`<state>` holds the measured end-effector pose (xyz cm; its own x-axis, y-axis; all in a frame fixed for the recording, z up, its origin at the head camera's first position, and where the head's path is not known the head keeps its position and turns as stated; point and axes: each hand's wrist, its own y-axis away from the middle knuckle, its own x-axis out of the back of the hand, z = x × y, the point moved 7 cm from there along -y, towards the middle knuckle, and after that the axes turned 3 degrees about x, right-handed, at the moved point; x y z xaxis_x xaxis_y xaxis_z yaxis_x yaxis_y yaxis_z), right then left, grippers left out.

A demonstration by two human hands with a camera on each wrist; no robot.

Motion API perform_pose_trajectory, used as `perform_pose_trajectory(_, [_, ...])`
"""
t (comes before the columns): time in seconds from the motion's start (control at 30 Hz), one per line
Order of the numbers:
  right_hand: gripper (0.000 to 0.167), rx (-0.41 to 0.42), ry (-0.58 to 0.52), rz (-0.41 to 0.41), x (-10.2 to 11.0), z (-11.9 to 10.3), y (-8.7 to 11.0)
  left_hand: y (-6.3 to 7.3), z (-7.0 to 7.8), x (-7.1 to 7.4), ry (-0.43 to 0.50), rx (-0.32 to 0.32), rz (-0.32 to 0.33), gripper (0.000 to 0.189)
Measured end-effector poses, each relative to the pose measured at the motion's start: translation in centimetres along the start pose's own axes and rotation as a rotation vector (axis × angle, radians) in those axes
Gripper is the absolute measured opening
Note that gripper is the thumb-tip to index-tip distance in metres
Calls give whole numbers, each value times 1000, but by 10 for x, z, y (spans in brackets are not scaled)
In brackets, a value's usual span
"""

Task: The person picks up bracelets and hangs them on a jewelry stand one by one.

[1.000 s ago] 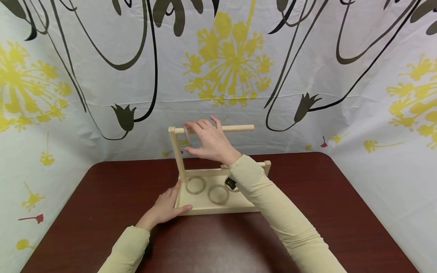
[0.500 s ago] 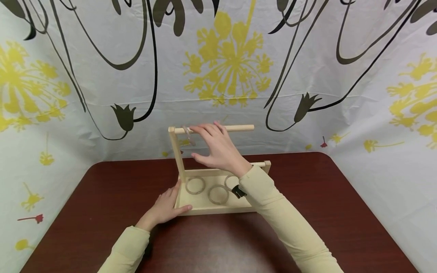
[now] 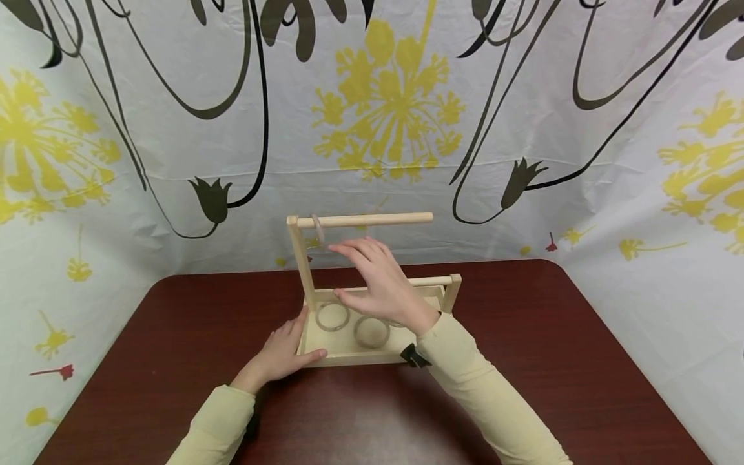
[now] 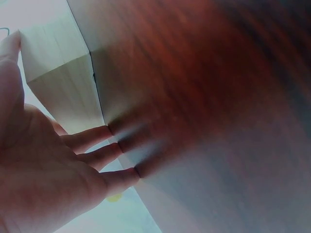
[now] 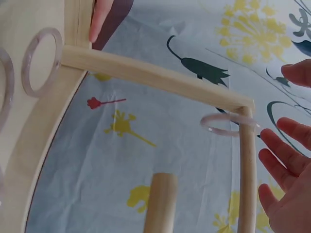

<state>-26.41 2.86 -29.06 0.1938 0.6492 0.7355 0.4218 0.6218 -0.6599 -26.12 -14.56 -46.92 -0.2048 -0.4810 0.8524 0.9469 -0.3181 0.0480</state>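
Your right grip (image 3: 386, 287) is released, fingers apart, close to one translucent ring (image 3: 319, 230) hung round the upper of two wooden rods (image 3: 383, 219). Three more rings (image 3: 372, 346) lie in the shallow pale-wood tray (image 3: 349, 360) on the glossy table (image 3: 523, 329). Your left grip (image 3: 280, 354), unclenched and straight-fingered, rests against the tray's corner.
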Motion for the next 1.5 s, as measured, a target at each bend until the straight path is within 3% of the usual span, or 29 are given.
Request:
perform_pose_trajectory(0.3, [57,-21,-78,9,-10,-8,24,1,-1,0,6,7,3,100])
perform_pose_trajectory(0.53, [58,-67,-126,-29,-23,-8,44,2,-1,1,2,-2,9,99])
perform_pose_trajectory(1.2, [52,-165,-212,-96,-47,1,80,3,3,7,-1,-16,25,100])
perform_pose_trajectory(1.5, [54,-247,-209,-184,-59,11,103,2,2,2,3,-3,15,100])
